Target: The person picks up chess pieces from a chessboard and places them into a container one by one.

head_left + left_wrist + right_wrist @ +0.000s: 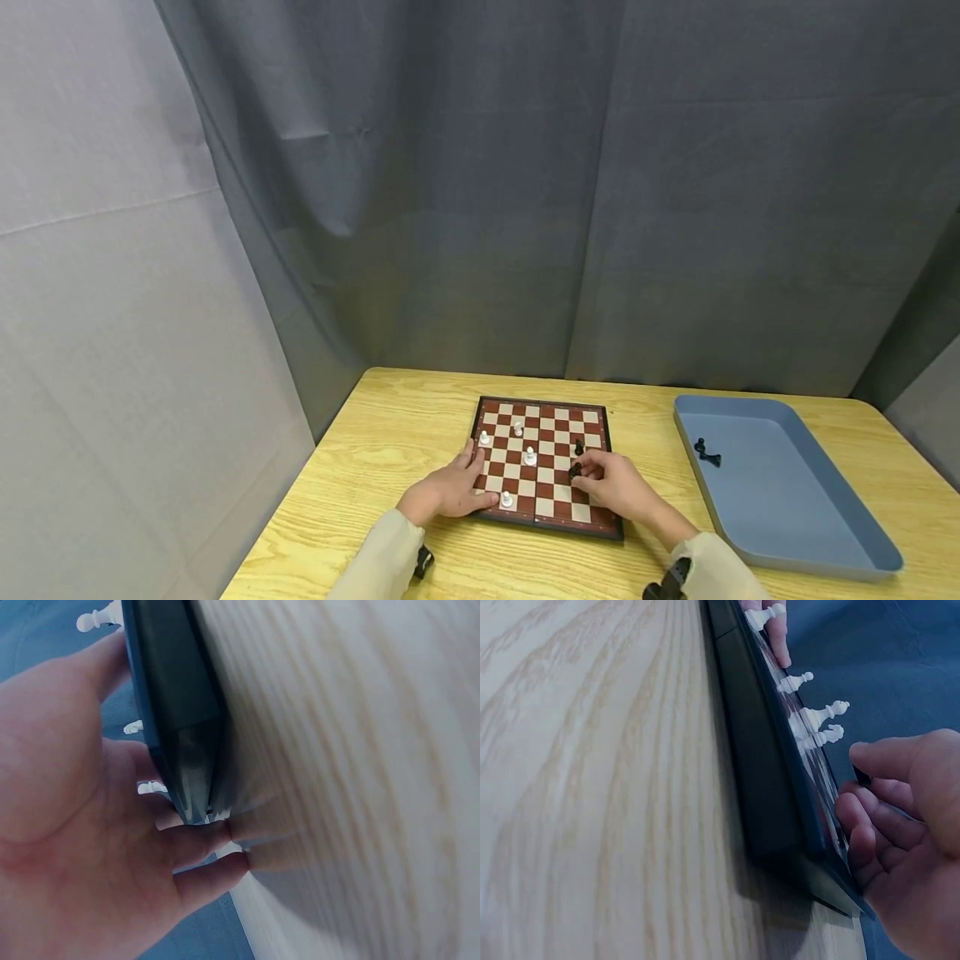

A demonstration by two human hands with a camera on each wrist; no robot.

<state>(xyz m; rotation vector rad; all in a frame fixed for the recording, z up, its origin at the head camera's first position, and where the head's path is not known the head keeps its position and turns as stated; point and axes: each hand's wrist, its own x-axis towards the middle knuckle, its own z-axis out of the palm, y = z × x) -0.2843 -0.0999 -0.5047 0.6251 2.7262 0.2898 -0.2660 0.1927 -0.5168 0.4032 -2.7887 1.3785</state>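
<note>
A brown-and-cream chessboard (pixel 553 475) with a black rim lies on the table. My left hand (pixel 452 485) rests at its near left corner, fingers spread along the left edge and thumb beside a white pawn (pixel 506 499). Over the board's right half, my right hand (pixel 618 487) pinches a small black chess piece (pixel 575 470) between thumb and fingers; they mostly hide it in the right wrist view. Just beyond stands another black piece (pixel 579 447). Other white pieces stand on the left half, among them a knight (pixel 829 735) and a taller piece (pixel 530 457).
To the right of the board sits a blue-grey tray (pixel 795 500) with a raised rim. Black chess pieces (pixel 711 457) lie near its left wall. A grey curtain (pixel 480 208) hangs behind the wooden table (pixel 315 500).
</note>
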